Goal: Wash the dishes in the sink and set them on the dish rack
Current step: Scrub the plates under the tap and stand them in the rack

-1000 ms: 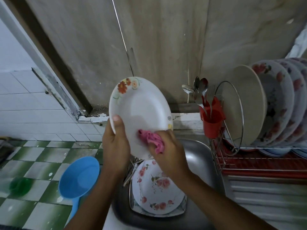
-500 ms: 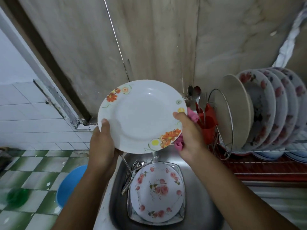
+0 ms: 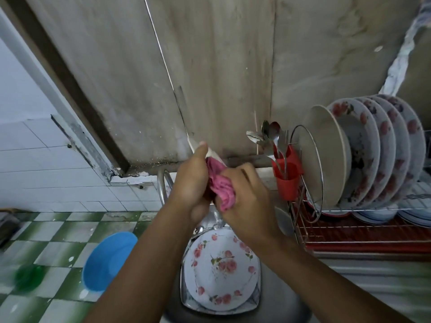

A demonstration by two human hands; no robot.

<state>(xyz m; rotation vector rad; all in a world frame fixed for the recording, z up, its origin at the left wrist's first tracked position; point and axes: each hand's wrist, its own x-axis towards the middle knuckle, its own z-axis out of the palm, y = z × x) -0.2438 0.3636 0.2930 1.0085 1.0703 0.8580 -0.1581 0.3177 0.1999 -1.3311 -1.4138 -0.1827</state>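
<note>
- Centre of frame: the left hand [image 3: 191, 183] holds a thin white plate [image 3: 215, 157] edge-on, its grip curled round the rim, thumb up.
- The right hand [image 3: 247, 201], its grip bunched on a crumpled pink cloth [image 3: 221, 187], presses the cloth to the plate.
- Lower centre: a round rose-print plate [image 3: 221, 266] lies in the steel sink [image 3: 275, 313].
- Right: glossy plates [image 3: 363, 148] stand upright in the wire dish rack [image 3: 361, 236].

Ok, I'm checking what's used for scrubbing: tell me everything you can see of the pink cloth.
The pink cloth looks like soft, crumpled fabric, bunched into folds. The right hand grips it and holds it against the white plate, seen edge-on, which the left hand holds. Part of the cloth is hidden between the hands.
</note>
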